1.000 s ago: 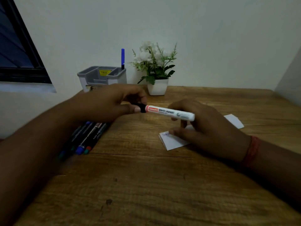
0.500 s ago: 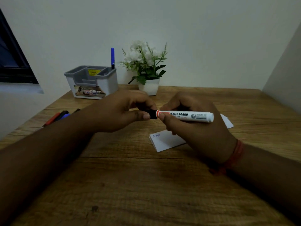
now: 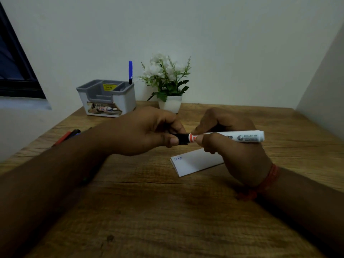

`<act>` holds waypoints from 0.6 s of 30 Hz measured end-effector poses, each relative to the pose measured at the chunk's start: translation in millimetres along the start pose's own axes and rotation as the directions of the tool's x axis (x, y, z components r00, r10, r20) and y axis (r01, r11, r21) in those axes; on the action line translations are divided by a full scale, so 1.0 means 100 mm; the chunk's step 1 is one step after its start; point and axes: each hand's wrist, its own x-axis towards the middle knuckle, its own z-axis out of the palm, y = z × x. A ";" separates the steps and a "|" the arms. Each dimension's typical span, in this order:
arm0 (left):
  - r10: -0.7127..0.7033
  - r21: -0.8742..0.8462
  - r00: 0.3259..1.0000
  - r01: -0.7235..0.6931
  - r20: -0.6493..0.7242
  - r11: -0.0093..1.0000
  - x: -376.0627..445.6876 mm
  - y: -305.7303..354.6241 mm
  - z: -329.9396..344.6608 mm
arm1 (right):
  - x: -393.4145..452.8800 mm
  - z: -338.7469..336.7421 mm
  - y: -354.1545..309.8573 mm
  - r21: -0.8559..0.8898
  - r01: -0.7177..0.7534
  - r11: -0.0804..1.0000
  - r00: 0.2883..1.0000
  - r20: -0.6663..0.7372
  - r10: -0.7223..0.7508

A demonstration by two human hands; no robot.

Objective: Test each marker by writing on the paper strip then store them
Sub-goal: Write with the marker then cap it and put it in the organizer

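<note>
Uncapping a whiteboard marker above the paper strip.
Left hand pinches the black cap; right hand grips the barrel, bracing the pull.

Bare forearms, no sleeves; red thread band on R wrist.

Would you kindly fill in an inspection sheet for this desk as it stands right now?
Surface: wooden desk, grain and dark spots visible.
Job's things: whiteboard marker held level above the paper strip, which bears blue scribble; spare markers at left edge; grey organiser holding a blue pen.
Clutter: potted plant.
Hands: left hand grips the black cap; right hand grips the barrel.
Cables: nothing seen.
Surroundings: plain wall, window at left.
</note>
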 end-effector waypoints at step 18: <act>-0.254 0.273 0.917 0.341 -0.307 0.900 0.31 -0.30 0.28 | 0.25 -0.18 0.55 0.291 -0.029 0.956 0.844 -0.506 0.179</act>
